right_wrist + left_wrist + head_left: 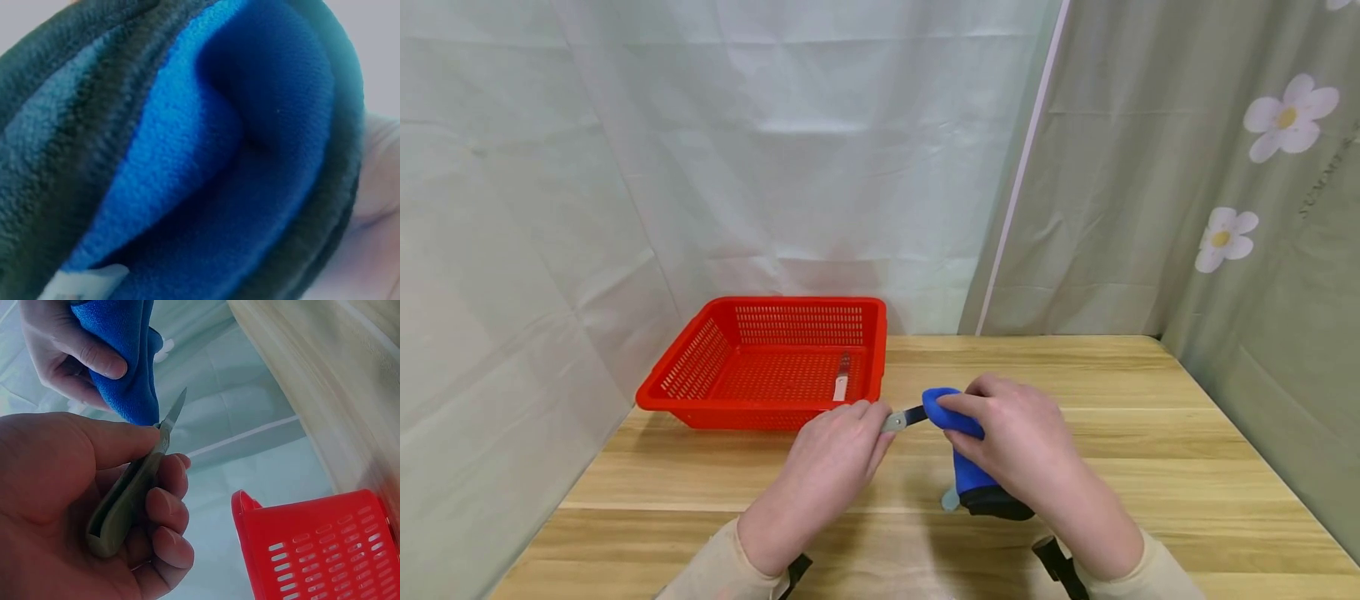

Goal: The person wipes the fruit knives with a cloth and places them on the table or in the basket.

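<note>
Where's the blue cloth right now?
In the head view, the blue cloth is in the right hand, just right of the knife that the left hand holds, with the red basket farther left.

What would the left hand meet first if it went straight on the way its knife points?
Most likely the blue cloth in the right hand; the knife seems to reach it, though depth is unclear.

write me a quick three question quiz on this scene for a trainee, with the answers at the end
1. Which hand grips the knife?
2. True or false: the blue cloth has a black edge.
3. Pick one. Inside the red basket lies: A) a cup, B) a white-handled utensil, C) an apple.

Key: 1. the left hand; 2. true; 3. B.
</note>
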Demonstrator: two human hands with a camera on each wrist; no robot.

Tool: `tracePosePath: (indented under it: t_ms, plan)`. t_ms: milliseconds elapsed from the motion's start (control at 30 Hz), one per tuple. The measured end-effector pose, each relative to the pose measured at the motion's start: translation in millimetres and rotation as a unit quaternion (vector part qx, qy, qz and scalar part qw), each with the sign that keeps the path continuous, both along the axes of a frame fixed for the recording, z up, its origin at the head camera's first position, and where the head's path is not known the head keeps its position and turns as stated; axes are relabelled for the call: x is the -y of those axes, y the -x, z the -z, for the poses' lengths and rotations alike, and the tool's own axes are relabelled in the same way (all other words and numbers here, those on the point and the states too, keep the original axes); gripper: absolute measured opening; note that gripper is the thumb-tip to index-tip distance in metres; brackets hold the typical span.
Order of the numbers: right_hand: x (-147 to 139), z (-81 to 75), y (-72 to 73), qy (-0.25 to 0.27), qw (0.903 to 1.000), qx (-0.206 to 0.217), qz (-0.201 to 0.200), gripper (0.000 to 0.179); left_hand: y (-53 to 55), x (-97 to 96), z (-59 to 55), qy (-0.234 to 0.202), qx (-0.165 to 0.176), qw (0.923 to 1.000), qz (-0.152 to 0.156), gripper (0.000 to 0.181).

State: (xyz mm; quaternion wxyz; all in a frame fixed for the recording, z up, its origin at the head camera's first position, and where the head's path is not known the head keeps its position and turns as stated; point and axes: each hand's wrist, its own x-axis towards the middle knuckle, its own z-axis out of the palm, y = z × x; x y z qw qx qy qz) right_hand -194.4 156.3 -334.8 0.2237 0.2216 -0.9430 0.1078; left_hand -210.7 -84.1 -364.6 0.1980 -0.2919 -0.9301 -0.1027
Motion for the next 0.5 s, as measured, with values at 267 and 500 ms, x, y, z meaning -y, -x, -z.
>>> tracePosePath:
  t_ms: [267, 500]
  plan:
    - [8, 4.4, -2.9, -0.008, 0.9994, -0.017, -0.031, 0.037, -2.1, -0.8, -0.1, 0.006, 0.0, 0.9999, 0.008, 0.018]
    - [11, 7.5, -2.4, -0.015, 0.9992, -0.011, -0.036, 0.034, -2.7, -1.5, 0.4, 0.01, -0.002, 0.9999, 0.009, 0.019]
